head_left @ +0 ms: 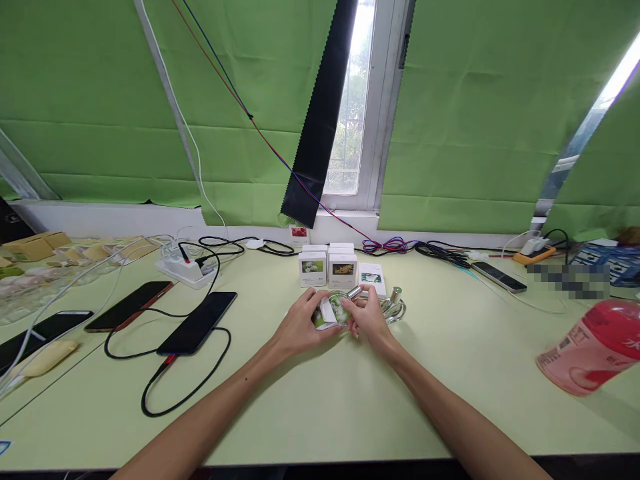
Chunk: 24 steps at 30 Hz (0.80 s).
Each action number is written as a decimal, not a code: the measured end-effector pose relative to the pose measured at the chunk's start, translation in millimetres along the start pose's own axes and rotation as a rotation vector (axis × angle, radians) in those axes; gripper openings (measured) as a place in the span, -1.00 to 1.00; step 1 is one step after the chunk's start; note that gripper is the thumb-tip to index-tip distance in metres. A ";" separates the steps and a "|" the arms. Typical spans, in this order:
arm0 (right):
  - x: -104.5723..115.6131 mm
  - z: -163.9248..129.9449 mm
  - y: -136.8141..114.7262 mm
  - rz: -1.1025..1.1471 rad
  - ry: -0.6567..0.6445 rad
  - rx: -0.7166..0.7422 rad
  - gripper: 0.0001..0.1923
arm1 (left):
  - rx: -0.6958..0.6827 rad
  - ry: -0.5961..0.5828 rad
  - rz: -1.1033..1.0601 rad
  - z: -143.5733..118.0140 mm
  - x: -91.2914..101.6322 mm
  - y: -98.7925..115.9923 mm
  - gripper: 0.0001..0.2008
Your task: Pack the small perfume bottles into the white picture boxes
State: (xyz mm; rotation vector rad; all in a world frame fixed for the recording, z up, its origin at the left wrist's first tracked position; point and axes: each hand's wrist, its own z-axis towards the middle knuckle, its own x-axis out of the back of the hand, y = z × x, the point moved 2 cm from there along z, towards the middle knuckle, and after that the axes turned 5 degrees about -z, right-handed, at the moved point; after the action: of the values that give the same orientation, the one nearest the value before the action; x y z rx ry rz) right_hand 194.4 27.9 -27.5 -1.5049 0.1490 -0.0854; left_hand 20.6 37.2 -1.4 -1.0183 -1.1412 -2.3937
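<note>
My left hand (303, 323) is closed around a small white box (327, 312) with a green-and-white printed face and a raised flap. Against the box's right side, my right hand (370, 317) pinches a clear, glass-like item with a silver cap (354, 292). The fingers partly hide that item, so its full shape is unclear. Just right of my right hand lie more clear rounded pieces (395, 310) with a silver cap. Beyond both hands stand several small white boxes (313, 270) with flower pictures, and a flat white box (373, 277) lies beside them.
On the left are dark phones (197, 323) with black cables and a white power strip (185, 272). A pink bottle (590, 347) stands at right. Another phone (499, 277) and coiled black cables (440, 253) lie near the wall. Clear packaging (30, 293) fills the far left.
</note>
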 end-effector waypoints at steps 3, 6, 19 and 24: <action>-0.1 -0.3 -1.4 0.014 -0.013 0.012 -0.42 | -0.007 0.020 -0.004 -0.5 -0.3 0.1 -0.49; -0.5 -0.5 -2.5 0.024 -0.024 0.032 -0.42 | -0.020 0.059 -0.006 -0.9 -0.8 -0.2 -0.49; -2.0 -12.4 -16.3 -0.056 0.011 0.238 -0.44 | -0.095 0.180 -0.023 -2.4 -2.9 5.5 -0.48; -3.6 -16.5 -18.6 -0.081 0.045 0.322 -0.46 | -0.129 0.201 -0.043 -2.9 -3.6 6.8 -0.48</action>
State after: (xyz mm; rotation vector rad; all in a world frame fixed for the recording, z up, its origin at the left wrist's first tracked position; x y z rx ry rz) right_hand 189.0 10.9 -9.7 -1.1879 0.1049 -0.1995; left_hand 25.4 30.5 -1.5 -0.7755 -0.9590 -2.5633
